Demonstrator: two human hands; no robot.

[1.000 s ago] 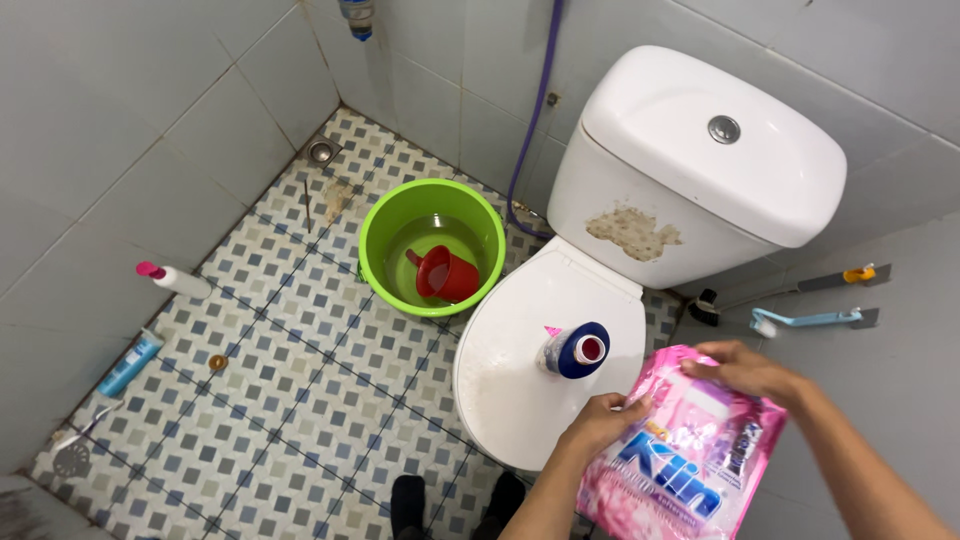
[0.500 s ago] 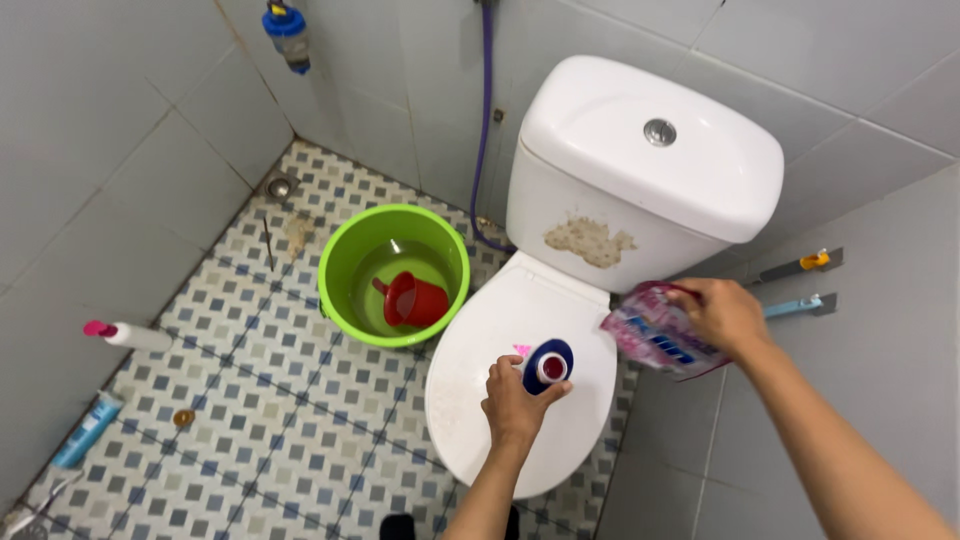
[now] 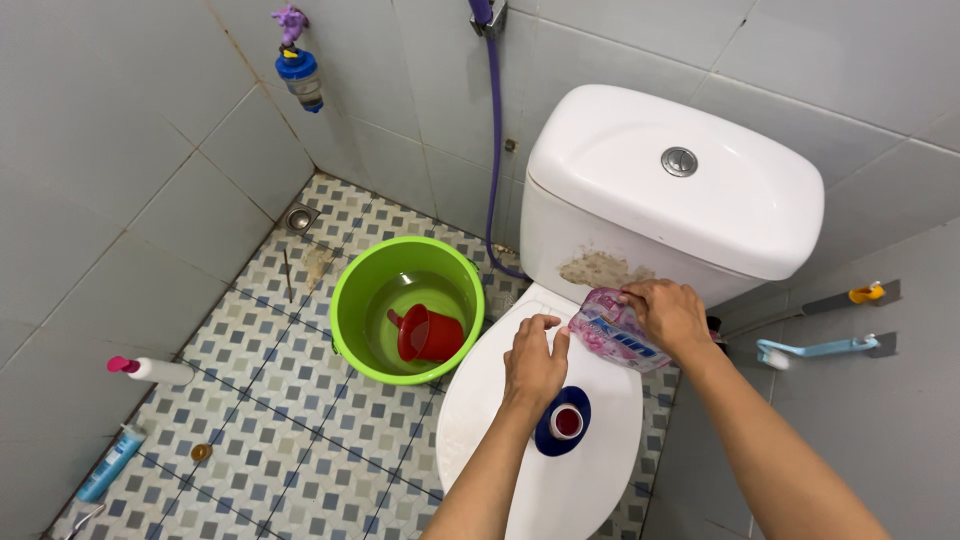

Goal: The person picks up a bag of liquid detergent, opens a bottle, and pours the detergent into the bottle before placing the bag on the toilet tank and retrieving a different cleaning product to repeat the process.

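A home bathroom: a white toilet [image 3: 640, 230] stands under the hands [image 3: 535, 362], with a green bucket [image 3: 407, 308] left of them, a patterned tile floor [image 3: 290, 440] and grey tiled walls [image 3: 120, 180].

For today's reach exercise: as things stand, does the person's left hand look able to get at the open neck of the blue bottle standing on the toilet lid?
Probably yes. The left hand hovers just above the blue bottle on the toilet lid, with nothing between them. The pink pouch in the right hand is off to the side, clear of the neck.

Even, bright overhead light is filling the scene; soft shadows are falling, focus is holding sharp, edges are bowing slightly.
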